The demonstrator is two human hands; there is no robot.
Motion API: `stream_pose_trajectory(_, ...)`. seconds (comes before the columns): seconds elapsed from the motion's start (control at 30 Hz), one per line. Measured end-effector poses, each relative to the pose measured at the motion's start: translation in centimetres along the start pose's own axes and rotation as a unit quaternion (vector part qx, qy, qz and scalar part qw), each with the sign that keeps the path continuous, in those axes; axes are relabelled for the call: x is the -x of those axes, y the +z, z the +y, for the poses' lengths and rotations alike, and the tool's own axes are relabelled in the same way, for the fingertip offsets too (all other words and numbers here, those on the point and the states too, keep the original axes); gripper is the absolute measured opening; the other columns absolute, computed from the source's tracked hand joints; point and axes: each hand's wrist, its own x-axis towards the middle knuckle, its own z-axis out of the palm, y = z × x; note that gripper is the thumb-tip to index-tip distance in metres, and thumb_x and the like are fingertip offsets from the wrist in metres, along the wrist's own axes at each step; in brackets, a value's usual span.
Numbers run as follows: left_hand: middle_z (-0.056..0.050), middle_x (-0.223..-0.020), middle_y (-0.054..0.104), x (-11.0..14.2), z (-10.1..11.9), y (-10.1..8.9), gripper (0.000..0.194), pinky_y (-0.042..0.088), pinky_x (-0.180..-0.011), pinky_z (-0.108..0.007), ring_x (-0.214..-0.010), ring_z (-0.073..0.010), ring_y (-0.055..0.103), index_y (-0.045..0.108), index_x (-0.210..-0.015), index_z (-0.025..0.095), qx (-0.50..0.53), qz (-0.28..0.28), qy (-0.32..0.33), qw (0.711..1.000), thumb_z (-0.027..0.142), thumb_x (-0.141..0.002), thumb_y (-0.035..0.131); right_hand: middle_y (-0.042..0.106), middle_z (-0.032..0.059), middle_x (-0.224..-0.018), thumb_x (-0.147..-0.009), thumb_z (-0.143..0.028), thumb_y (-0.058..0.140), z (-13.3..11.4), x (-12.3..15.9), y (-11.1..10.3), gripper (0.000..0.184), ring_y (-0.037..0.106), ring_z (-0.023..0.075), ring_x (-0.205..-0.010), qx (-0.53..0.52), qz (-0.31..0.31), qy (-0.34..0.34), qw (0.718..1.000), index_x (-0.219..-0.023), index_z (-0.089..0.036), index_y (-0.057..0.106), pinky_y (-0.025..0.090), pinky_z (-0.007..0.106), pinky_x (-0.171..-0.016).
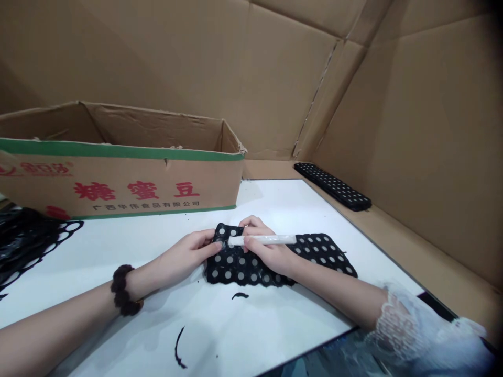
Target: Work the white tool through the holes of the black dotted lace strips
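Observation:
A black sheet dotted with rows of pale round spots (247, 269) lies flat on the white tabletop in front of me. My left hand (200, 245) grips its left edge, thumb on top and fingers curled beneath or behind. In my right hand (261, 246) is a white pen-like stick (275, 239), held slanting low over the sheet with its tip toward my left thumb. I cannot make out what the tip is. The sheet's right part reaches out past my right wrist.
An open cardboard box (157, 183) with a green rim stands at the back left. Black perforated scrap (27, 241) is heaped at the left. Another dotted black strip (332, 186) lies by the right cardboard wall. Thin black offcuts (178, 348) lie on the white tabletop (220, 330).

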Motion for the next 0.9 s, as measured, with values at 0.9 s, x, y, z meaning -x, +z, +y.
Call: stream_pose_trajectory(0.9,-0.001,-0.083,0.055,-0.1,-0.5,0.1,0.021,0.039,-0.063,-0.025,-0.073,-0.0138,0.049,0.052,-0.087,0.018,0.086,-0.002,-0.001,0.996,0.037,-0.085,0.046,0.050,0.0028,-0.094,-0.073,-0.013,0.050,0.1,-0.4,0.4,0.023,0.046,0.0161,-0.100,-0.011,0.026,0.067,0.997,-0.051,-0.017,0.056,0.035,0.030,-0.091)
